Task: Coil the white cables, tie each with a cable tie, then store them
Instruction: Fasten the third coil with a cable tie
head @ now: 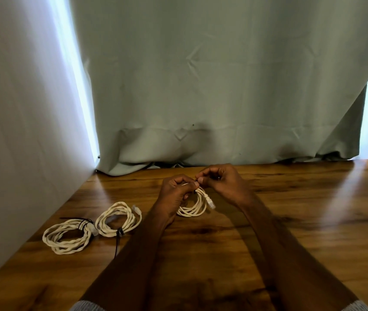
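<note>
A small coil of white cable [193, 208] hangs over the wooden table [290, 232], its lower loops touching the top. My left hand [175, 190] grips the coil's upper part. My right hand [221, 180] pinches something small and dark at the top of the coil, most likely a cable tie, largely hidden by my fingers. A connector [211, 203] dangles on the coil's right side. Two other white coils lie at the left: one [67, 235] bound with a black tie, and one [119, 218] bound with a black tie [118, 240] whose tail points toward me.
A pale wall [21, 131] borders the table on the left. A grey-green curtain [223, 86] hangs behind the table's far edge, its hem resting on the wood. Bare wood stretches to the right of my arms.
</note>
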The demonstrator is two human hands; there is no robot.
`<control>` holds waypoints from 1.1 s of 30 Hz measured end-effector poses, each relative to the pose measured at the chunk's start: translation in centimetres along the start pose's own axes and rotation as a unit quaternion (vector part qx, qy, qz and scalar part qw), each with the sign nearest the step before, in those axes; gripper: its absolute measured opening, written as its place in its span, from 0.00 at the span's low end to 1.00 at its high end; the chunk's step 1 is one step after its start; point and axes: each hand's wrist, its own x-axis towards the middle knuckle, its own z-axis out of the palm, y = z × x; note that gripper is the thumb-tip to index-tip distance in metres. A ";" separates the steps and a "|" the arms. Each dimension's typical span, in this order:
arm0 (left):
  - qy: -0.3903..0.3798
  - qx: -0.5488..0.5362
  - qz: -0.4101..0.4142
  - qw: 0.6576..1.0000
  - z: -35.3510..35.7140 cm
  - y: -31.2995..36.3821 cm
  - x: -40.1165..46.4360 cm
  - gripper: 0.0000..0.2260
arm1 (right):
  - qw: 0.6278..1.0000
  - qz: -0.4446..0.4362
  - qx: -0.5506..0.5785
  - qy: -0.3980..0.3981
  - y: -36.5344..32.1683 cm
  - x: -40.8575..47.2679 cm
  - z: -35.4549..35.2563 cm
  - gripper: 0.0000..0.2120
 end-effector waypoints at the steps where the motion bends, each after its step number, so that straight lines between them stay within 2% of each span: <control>1: 0.005 0.010 0.006 1.000 0.1 0.0 0.0 0.06 | 1.000 -0.007 -0.013 -0.003 0.0 0.0 0.0 0.05; 7: 0.019 0.044 0.055 0.997 0.7 0.1 0.0 0.04 | 0.993 -0.048 -0.111 -0.015 -0.1 0.4 0.1 0.04; 11: 0.029 0.026 0.058 0.998 1.1 -0.2 0.0 0.06 | 0.981 -0.087 -0.174 0.013 0.4 0.5 0.9 0.05; 15: 0.022 0.007 0.075 0.997 1.3 -0.1 -0.3 0.09 | 0.982 -0.088 -0.155 0.059 0.5 0.4 1.3 0.05; 18: 0.021 0.020 0.103 0.994 1.4 -0.3 -0.1 0.08 | 0.980 -0.094 -0.154 0.082 1.0 0.6 1.5 0.05; 22: 0.024 0.013 0.098 0.995 1.5 -0.4 0.0 0.06 | 0.981 -0.079 -0.135 0.112 1.0 0.6 2.0 0.05; 33: 0.001 0.017 0.094 0.995 1.4 -0.4 -0.4 0.04 | 0.987 0.013 0.001 0.158 0.5 1.0 2.0 0.07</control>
